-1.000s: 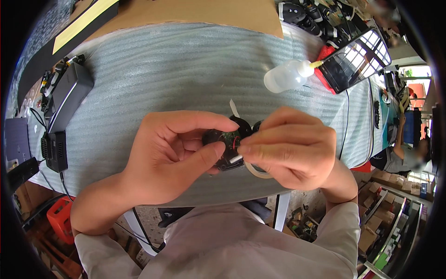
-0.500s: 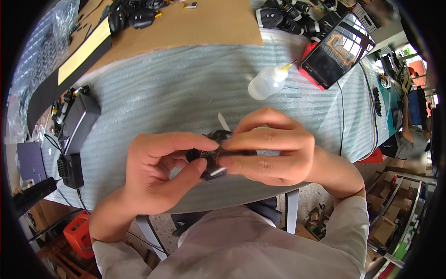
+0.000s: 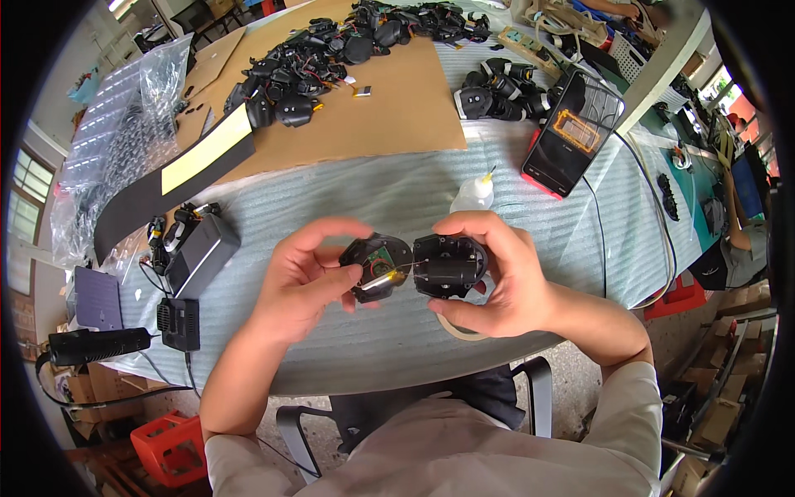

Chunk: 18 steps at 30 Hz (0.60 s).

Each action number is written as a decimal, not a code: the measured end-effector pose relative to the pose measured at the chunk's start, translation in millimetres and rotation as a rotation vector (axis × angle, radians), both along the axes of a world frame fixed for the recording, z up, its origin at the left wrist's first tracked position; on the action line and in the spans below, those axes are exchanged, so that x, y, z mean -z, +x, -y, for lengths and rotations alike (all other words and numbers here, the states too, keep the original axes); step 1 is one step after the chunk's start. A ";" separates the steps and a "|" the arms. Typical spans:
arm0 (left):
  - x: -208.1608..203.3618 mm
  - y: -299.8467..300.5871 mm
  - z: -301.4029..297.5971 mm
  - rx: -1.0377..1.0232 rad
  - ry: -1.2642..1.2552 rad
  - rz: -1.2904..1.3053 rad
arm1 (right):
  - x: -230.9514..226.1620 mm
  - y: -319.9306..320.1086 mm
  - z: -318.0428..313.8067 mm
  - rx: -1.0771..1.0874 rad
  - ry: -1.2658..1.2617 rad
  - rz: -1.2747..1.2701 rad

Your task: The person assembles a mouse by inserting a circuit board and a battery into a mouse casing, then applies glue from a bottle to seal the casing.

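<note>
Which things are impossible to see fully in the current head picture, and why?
Head view:
Left black housing half: outer face turned away.
Right black housing half: outer face turned away too.
White bottle: lower part behind the right hand.
Beige ring: mostly covered by that hand.
Pile of black parts: too small and crowded to count.

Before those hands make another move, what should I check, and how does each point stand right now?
1. Left hand gripping the black half with the green circuit board: ok.
2. Right hand gripping the black half with the dark cylinder: ok.
3. Insides of both halves showing: ok.
4. Thin wires firmly attached at both ends: cannot tell, too small.
5. Bottle clear of the right hand: cannot tell, they overlap in view.
</note>
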State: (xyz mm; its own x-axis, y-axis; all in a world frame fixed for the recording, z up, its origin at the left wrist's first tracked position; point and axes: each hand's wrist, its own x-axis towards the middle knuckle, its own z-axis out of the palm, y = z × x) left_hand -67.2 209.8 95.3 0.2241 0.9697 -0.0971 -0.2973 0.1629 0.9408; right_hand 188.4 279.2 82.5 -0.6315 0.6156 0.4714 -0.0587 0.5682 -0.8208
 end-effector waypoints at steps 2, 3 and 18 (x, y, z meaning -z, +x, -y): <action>-0.9 -1.9 -2.8 0.053 0.025 -0.024 | -2.1 -0.2 -1.7 -0.021 -0.027 -0.043; -0.1 -2.2 -2.9 0.106 0.048 -0.041 | -5.1 2.2 -1.9 -0.021 -0.036 -0.045; 28.9 36.3 10.8 0.271 -0.112 0.126 | 15.1 -18.1 2.9 0.132 -0.439 -0.164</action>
State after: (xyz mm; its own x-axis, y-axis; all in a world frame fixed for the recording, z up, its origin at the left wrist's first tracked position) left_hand -31.0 199.0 66.5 0.4899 0.8578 -0.1553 -0.3422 0.3530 0.8708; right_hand 170.4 276.3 67.4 -0.4739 0.8484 0.2361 -0.1584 0.1816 -0.9705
